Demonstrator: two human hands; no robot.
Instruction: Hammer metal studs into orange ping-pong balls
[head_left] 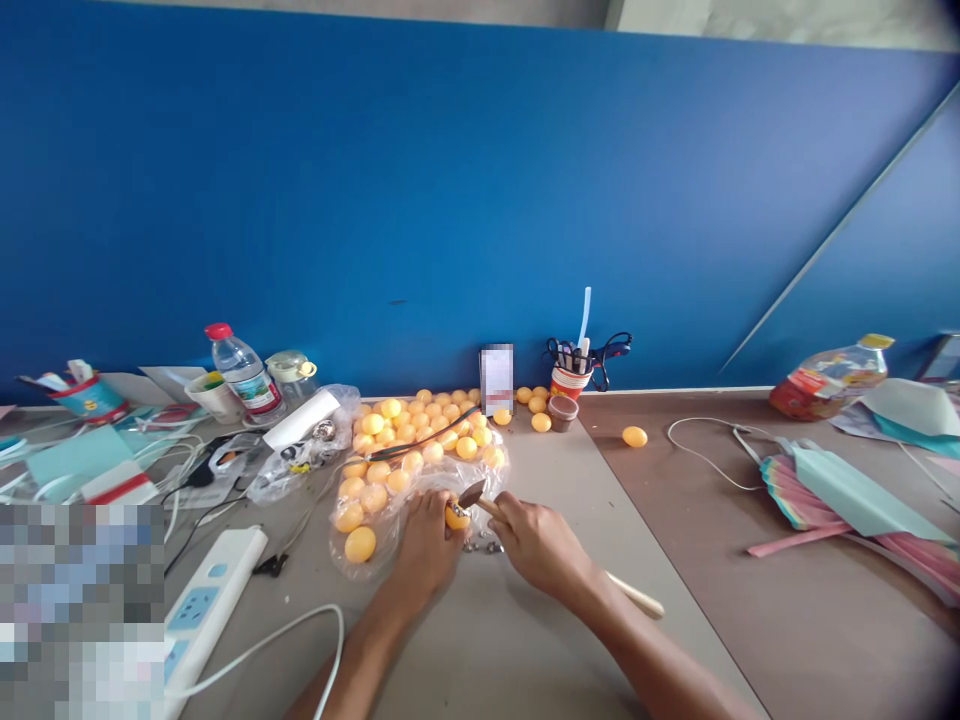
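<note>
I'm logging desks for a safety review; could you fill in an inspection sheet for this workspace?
Surface: table, part grey, part brown.
Work items: orange ball, wooden-handled tool, metal bits, bagged balls, loose balls.
Clutter: phone, cup of cords, red-capped bottle, yellow-capped bottle.
Hands: left hand holds the orange ball; right hand grips the tool, blade at the ball, contact unclear.
Cables: white cable overlaps the left forearm in view; power strip at left.
Surroundings: blue panel behind; lower left corner pixelated.

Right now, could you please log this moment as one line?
left hand: holds orange ball | right hand: holds wooden-handled tool, dark tip at ball | nearby: bagged orange balls
</note>
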